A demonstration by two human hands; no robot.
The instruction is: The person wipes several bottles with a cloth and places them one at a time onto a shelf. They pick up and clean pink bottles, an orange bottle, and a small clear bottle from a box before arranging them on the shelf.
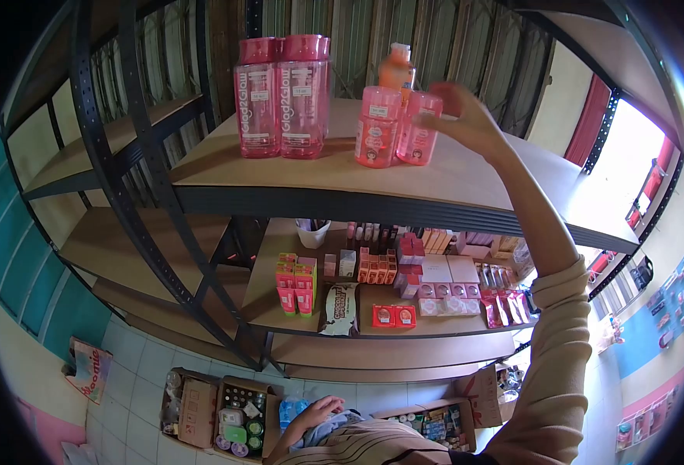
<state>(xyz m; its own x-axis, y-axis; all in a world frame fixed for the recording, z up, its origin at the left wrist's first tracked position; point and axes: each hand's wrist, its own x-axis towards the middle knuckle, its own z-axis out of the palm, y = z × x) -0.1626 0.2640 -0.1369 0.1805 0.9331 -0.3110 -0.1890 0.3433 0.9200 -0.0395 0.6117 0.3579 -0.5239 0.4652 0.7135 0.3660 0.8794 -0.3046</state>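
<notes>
On the top shelf (280, 172), my right hand (470, 124) is closed around the upper part of a small pink bottle (418, 143); its fingers are blurred. Touching or very near it on the left is a matching pink bottle (376, 139) with a price sticker on its cap. An orange bottle (396, 74) with a pale cap stands behind the two. Farther left are large pink Glad2Glow bottles (303, 101) in a close group. Down by my body, my left hand (317, 413) rests with loosely extended fingers and holds nothing I can see.
The shelf below carries pink-green tubes (295, 287), a brown chocolate-labelled pouch (340, 308), red boxes (394, 315) and a white cup (312, 232). On the floor are open cartons (195, 407) of bottles and jars. Dark metal uprights (152, 147) stand at left.
</notes>
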